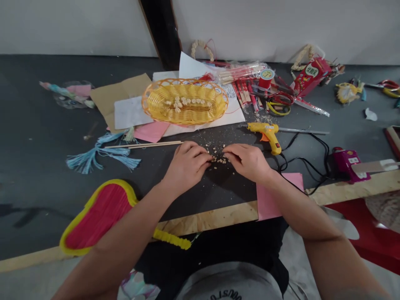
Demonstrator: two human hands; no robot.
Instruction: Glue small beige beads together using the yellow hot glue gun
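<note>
Small pale bits (221,160) lie scattered on the dark table (187,204) between my two hands. My left hand (190,164) is at the left edge of the bits, its fingers curled together and its tips down at the table. From the right, my right hand (245,160) reaches in with thumb and forefinger pinched; anything between them is too small to make out. Thin wooden sticks (150,145) end beside my left hand. Behind the hands a yellow woven basket (184,116) holds several pale pieces (178,104).
A yellow glue gun (265,132) with a black cable lies right of the bits. Behind it are scissors (283,98) and a red thread spool (266,79). Blue tassels (89,156) and a red-and-yellow fan-shaped piece (103,212) lie left; pink paper (265,202) overhangs the front edge.
</note>
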